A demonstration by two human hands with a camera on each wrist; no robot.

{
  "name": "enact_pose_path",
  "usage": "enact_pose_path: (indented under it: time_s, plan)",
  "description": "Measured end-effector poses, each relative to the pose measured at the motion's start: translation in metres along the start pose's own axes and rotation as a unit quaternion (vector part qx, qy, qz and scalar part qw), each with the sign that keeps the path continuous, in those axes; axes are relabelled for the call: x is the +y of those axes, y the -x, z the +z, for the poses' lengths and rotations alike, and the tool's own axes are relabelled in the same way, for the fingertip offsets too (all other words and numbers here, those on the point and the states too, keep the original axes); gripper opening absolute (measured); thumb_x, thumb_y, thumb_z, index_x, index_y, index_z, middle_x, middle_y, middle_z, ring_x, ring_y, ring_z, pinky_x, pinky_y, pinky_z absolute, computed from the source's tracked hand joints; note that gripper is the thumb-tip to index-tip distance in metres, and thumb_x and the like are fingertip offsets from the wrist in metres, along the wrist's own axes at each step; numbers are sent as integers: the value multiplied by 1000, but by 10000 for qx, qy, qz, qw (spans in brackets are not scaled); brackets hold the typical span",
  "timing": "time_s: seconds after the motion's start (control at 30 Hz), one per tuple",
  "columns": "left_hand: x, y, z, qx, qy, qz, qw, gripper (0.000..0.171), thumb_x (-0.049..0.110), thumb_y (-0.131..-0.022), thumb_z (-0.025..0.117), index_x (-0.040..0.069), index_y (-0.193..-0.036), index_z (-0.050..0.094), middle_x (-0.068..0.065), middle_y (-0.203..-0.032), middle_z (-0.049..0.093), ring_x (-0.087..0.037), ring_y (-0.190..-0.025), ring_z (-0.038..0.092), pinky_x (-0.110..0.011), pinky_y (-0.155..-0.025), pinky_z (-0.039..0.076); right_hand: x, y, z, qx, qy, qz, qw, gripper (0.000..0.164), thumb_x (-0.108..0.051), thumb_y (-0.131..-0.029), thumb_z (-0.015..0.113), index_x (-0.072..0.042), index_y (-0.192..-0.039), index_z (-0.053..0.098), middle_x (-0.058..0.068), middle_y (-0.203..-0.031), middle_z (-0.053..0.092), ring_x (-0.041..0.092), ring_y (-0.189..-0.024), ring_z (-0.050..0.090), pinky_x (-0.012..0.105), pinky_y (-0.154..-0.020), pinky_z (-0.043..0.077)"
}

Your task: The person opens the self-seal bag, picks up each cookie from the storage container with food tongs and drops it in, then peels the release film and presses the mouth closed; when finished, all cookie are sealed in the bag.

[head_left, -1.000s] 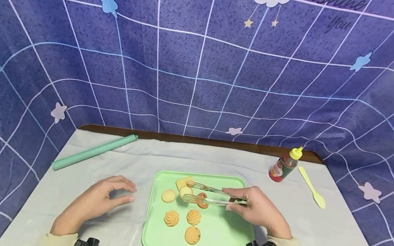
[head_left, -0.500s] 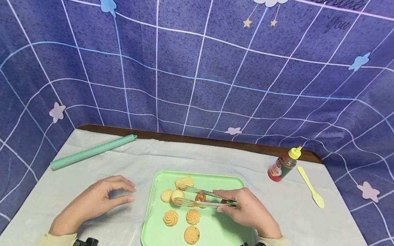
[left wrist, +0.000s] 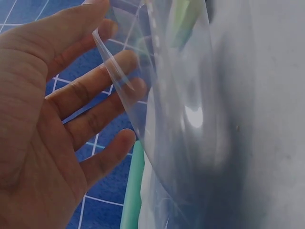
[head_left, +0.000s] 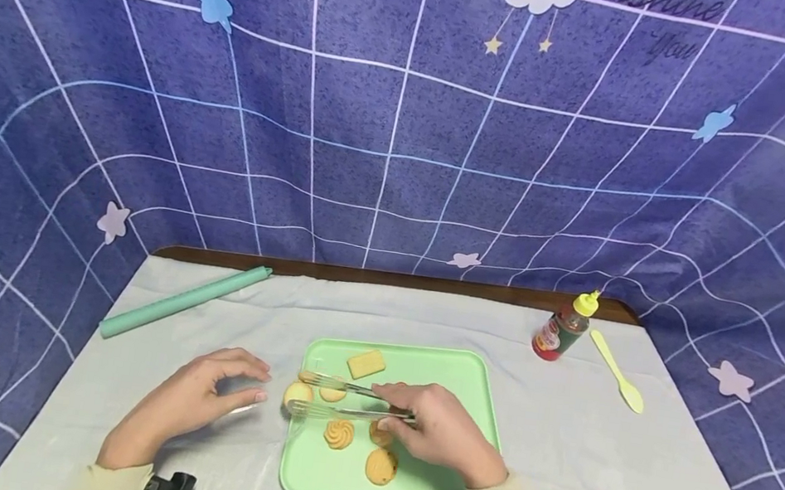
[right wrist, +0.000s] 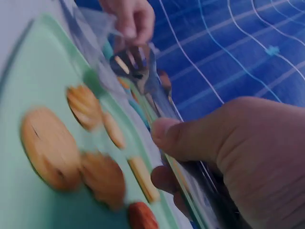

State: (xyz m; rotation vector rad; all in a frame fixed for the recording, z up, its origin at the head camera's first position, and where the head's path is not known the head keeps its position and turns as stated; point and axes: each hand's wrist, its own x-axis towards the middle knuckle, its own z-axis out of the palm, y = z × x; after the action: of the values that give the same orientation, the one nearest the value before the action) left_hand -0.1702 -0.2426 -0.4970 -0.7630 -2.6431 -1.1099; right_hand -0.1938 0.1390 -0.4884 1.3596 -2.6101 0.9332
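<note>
One round cookie [head_left: 299,392] was between the tips of the tongs [right wrist: 155,88], right out at the left rim of the green tray [head_left: 435,371], and here was the tense bit! The right hand [head_left: 438,426] had its thumb and fingers pinched round the tongs; the left hand [head_left: 202,391] stood with fingers spread and thumb apart, touching a clear bag [left wrist: 190,124] (whether any fingertip truly gripped the film, I couldn't tell). The trouble looked plain enough: fork-like tips on a round edge, so a light squeeze could have dropped that cookie on the cloth [head_left: 631,479], and a hard one might have cracked it. The limp bag could have sagged too, its edge snagging the tongs, and a swirl cookie [head_left: 339,435] lay just beside the near tong arm, easily nudged if that dipped.
</note>
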Motion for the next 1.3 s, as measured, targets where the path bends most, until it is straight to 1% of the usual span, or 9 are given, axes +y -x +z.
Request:
enact_pose_path:
  time_s: [0.07, 0.2, 0.37, 0.5, 0.63, 0.77, 0.9, 1.1, 1.3]
  plan:
    - [1, -1, 0, 7, 43, 39, 10000, 20, 27, -88, 83, 28, -106, 77, 6, -113, 70, -13, -108, 64, -22, -96, 45, -4, -2, 5, -38, 111, -43, 9999, 40, -19, -95, 75, -9, -133, 68, -3, -125, 69, 2, -100, 66, 26, -85, 53]
    - [2, -1, 0, 15, 160, 164, 9997, 18, 22, -88, 83, 24, -105, 77, 6, -113, 70, -14, -108, 64, -23, -95, 47, -12, -5, 12, -71, 191, -86, 9998, 39, -18, -94, 75, -9, -132, 68, -4, -124, 69, -3, -85, 62, 21, -76, 51]
    - [4, -2, -1, -55, 223, 158, 9996, 18, 24, -88, 82, 29, -105, 77, 13, -115, 67, -14, -109, 64, -29, -94, 49, -18, -8, 17, 30, 313, -217, 9993, 40, -15, -92, 77, -10, -131, 69, -4, -125, 68, -1, -91, 63, 19, -77, 51]
    - [5, -2, -2, -129, 300, 96, 9994, 15, 27, -89, 81, 27, -103, 78, 16, -116, 66, -13, -110, 63, -31, -94, 50, -24, -10, 20, 43, 430, -257, 9987, 40, -16, -92, 77, -11, -131, 69, -4, -126, 68, 1, -100, 64, 20, -77, 53]
    - [7, -2, -2, -105, 356, 234, 9990, 13, 24, -89, 82, 23, -102, 78, 13, -116, 66, -15, -109, 63, -25, -94, 48, -30, -11, 22, 16, 467, -220, 9987, 41, -15, -91, 78, -12, -131, 70, -4, -127, 68, 4, -111, 63, 22, -79, 54]
    - [8, -2, -1, -39, 420, 423, 9982, 14, 20, -88, 82, 21, -102, 79, 12, -115, 67, -16, -108, 64, -18, -95, 44, -32, -12, 24, 43, 495, -308, 9983, 42, -14, -90, 79, -11, -131, 70, -3, -126, 68, 3, -113, 62, 22, -79, 54]
    - [8, -2, -1, -40, 493, 512, 9975, 15, 19, -89, 82, 21, -103, 78, 11, -115, 67, -16, -107, 64, -16, -95, 43, -34, -12, 24, 63, 554, -413, 9976, 43, -15, -89, 79, -10, -131, 69, -4, -124, 69, 2, -111, 63, 23, -79, 55]
    - [7, -1, -1, -83, 494, 361, 9981, 15, 18, -88, 82, 22, -102, 79, 12, -115, 67, -15, -107, 64, -20, -94, 46, -35, -12, 23, -48, 564, -291, 9980, 44, -17, -89, 80, -11, -131, 69, -4, -123, 69, 1, -105, 64, 21, -74, 54]
    - [7, 0, -1, -59, 459, 258, 9986, 14, 21, -89, 82, 22, -102, 79, 8, -114, 68, -16, -108, 64, -20, -94, 46, -31, -9, 17, -157, 514, -136, 9985, 44, -20, -91, 79, -10, -133, 68, -4, -128, 67, 3, -106, 65, 25, -81, 55]
